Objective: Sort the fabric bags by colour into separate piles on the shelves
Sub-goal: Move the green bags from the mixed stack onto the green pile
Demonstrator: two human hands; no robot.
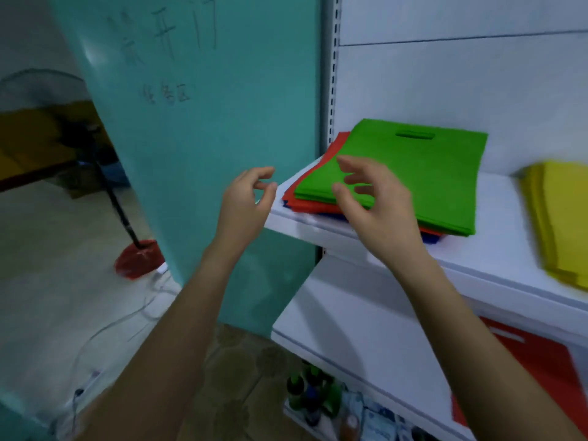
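The green bag (423, 173) lies flat on top of a mixed stack at the left end of the upper shelf (496, 249). Its handle slot is at the far end, toward the shelving's back wall, and its closed bottom edge faces the front of the shelf. So its handle-to-bottom axis runs back to front. It is turned a little, so its near edge sits skew to the shelf's front edge.

Directly under the green bag is a red bag (321, 163), showing along the green bag's left and near edges. Under that is a blue bag (431, 239), of which only slivers show at the green bag's near corners. A yellow pile (560, 218) lies on the same shelf, well apart to the right of the green bag and blurred.

The right hand (372, 205) is over the green bag's near-left corner, fingers loosely bent and spread, grasping nothing. I cannot tell whether it touches the fabric. The left hand (246, 198) hangs in the air just left of the green bag, off the shelf's corner. Its fingers are loosely curled and it too holds nothing.

Below the green bag and to its right, another red bag, the lower bag (541, 361), lies flat on the next shelf down. Left of the green bag stands a teal panel (206, 138) with faint writing. Further left is a fan (140, 257) with a red base on the floor. Far below are some bottles (313, 396).
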